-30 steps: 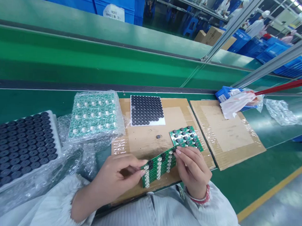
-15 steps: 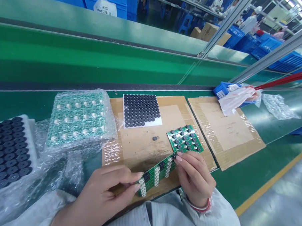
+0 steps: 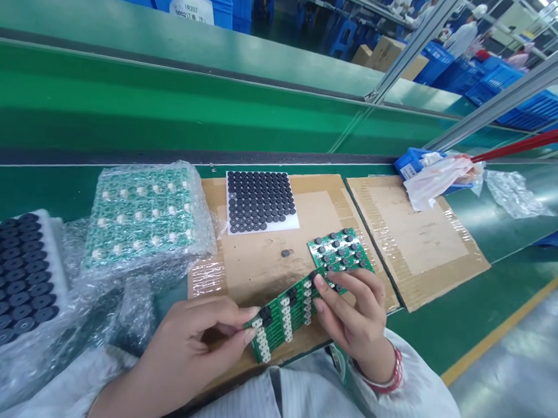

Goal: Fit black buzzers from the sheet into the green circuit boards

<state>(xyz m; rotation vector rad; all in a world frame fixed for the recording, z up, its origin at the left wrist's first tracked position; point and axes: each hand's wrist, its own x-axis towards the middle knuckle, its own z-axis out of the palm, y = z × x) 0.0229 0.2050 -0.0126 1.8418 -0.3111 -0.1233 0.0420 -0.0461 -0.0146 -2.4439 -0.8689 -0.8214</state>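
A green circuit board [image 3: 276, 325] with rows of white connectors and black parts is held tilted above the cardboard, close to my body. My left hand [image 3: 199, 347] pinches its left end between thumb and fingers. At the upper right corner, my right hand [image 3: 355, 317] has its thumb and index finger on a black part, its other fingers partly curled. Just behind lies a second green board [image 3: 339, 252] bearing several round black buzzers, partly covered by my right hand. A single loose buzzer [image 3: 285, 253] rests on the cardboard sheet [image 3: 252, 275].
A white foam tray [image 3: 285, 224] of round black buzzers sits at the cardboard's back. On the left are bubble-wrapped circuit boards [image 3: 142, 215] and another buzzer tray [image 3: 57, 255]. Rightward lie a second cardboard sheet [image 3: 416, 239], a blue bin [image 3: 410, 164] and a plastic bag [image 3: 515, 194].
The board has tipped, showing more of its connector face. My right hand has shifted slightly left along its top edge, with its fingers more spread. My left hand keeps its pinch.
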